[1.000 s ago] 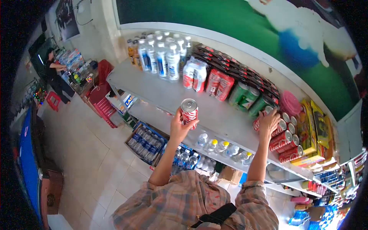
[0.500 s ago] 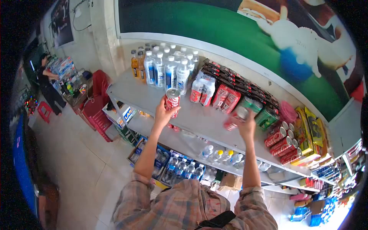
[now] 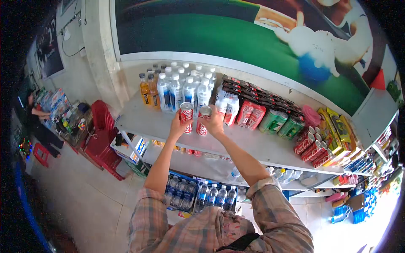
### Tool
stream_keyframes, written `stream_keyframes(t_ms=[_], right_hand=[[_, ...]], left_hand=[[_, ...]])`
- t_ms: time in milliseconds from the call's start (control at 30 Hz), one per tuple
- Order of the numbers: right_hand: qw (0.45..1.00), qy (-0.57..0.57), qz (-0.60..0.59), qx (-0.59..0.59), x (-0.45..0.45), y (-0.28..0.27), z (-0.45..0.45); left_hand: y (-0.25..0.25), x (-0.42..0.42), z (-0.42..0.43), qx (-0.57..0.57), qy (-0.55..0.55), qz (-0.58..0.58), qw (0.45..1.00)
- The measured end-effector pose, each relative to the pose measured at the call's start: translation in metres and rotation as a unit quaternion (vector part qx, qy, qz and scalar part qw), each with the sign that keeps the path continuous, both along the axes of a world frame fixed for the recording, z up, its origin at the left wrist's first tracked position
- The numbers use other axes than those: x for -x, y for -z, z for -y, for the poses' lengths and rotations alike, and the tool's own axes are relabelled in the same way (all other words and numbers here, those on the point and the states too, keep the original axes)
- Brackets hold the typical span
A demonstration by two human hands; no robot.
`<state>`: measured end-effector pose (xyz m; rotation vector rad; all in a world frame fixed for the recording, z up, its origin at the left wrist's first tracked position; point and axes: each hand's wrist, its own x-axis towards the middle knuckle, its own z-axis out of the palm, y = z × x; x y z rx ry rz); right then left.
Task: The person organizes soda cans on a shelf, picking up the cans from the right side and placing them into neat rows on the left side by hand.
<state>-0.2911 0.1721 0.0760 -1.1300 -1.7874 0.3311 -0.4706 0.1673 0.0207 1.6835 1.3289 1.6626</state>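
My left hand (image 3: 176,128) is wrapped round a red Coca-Cola can (image 3: 186,114), held upright near the left part of the grey shelf (image 3: 253,145). Close beside it, my right hand (image 3: 214,123) grips a second red Coca-Cola can (image 3: 202,128), also upright. Whether the cans' bottoms touch the shelf I cannot tell. Just behind them stand several white-capped bottles (image 3: 204,92). To the right of my right hand is a shrink-wrapped pack of red and white cans (image 3: 230,110).
Along the shelf are red cans (image 3: 252,114), green cans (image 3: 291,127), stacked Coca-Cola cans (image 3: 311,151) and yellow packets (image 3: 333,126). Water bottles (image 3: 213,196) fill boxes below. Red chairs (image 3: 103,143) stand left, with a person (image 3: 38,122) at a cluttered table beyond.
My right hand has brought its can leftward along the shelf, next to the can in my left hand. The left can has shifted slightly down and left in view as the camera turned.
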Motion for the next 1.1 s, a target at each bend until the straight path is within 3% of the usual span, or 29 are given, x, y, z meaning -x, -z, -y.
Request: stream_keyframes(t_ms=[67,133,200,267,333,400,467,533,600,633,700,733,800,833,900,933,967,1000,1033,1100], right_hand=[[0.999,0.042,0.018,0.015,0.012,-0.01,0.006],[0.999,0.035,0.009,-0.032,0.019,-0.006,0.004],[0.999,0.009,0.002,0.031,0.019,-0.006,0.002],[0.995,-0.005,0.018,0.097,0.013,-0.011,0.01],[0.993,-0.046,-0.036,0.107,0.006,0.003,0.009],[0.982,0.031,0.006,-0.184,0.001,0.041,0.002],[0.988,0.028,-0.012,-0.153,-0.02,0.036,0.03],[0.992,0.026,-0.033,-0.122,-0.056,0.014,0.06],[0.997,0.011,-0.032,-0.065,-0.107,-0.005,0.089],[0.992,0.049,-0.075,-0.091,-0.134,0.005,0.089],[0.972,0.138,-0.044,-0.184,-0.202,-0.004,0.103],[0.954,0.214,-0.049,-0.202,-0.235,-0.007,0.109],[0.9,0.368,0.007,-0.236,-0.304,-0.009,0.121],[0.892,0.383,-0.087,-0.222,-0.334,-0.005,0.122],[0.844,0.474,-0.13,-0.216,-0.383,0.006,0.122],[0.838,0.498,-0.09,-0.205,-0.401,0.007,0.129],[0.85,0.449,-0.156,-0.226,-0.418,0.016,0.127],[0.856,0.399,-0.224,-0.241,-0.431,0.028,0.124],[0.863,0.418,-0.203,-0.197,-0.437,0.03,0.129],[0.88,0.418,-0.184,-0.129,-0.457,0.046,0.127]], left_hand=[[-0.017,-0.006,0.015,0.014,-0.003,0.004,1.0],[-0.001,-0.005,0.011,0.005,0.031,0.023,0.999],[0.02,-0.004,0.012,0.049,0.015,-0.018,0.999],[0.034,-0.001,0.005,0.024,0.069,0.027,0.997],[0.013,-0.005,0.019,0.114,0.022,-0.032,0.993],[0.047,0.006,-0.009,0.034,0.055,-0.016,0.998],[0.019,-0.007,0.013,-0.03,0.057,0.046,0.997],[0.049,0.002,0.0,-0.058,0.002,0.103,0.993],[0.028,-0.018,0.034,-0.103,-0.171,0.046,0.979],[0.02,-0.029,0.049,-0.103,-0.163,0.043,0.98],[0.004,-0.058,0.067,-0.158,-0.281,0.012,0.947],[-0.001,-0.078,0.07,-0.158,-0.282,0.011,0.946],[-0.001,-0.131,0.087,-0.177,-0.171,0.002,0.969],[-0.004,-0.166,0.095,-0.134,-0.104,0.031,0.985],[-0.014,-0.24,0.101,-0.068,0.008,0.041,0.997],[-0.017,-0.277,0.102,-0.041,0.052,0.02,0.998],[-0.022,-0.315,0.104,-0.011,0.112,0.065,0.992],[-0.022,-0.347,0.098,-0.024,0.157,0.036,0.987],[-0.029,-0.377,0.099,0.051,0.21,0.044,0.975],[-0.03,-0.433,0.083,-0.022,0.245,-0.018,0.969]])
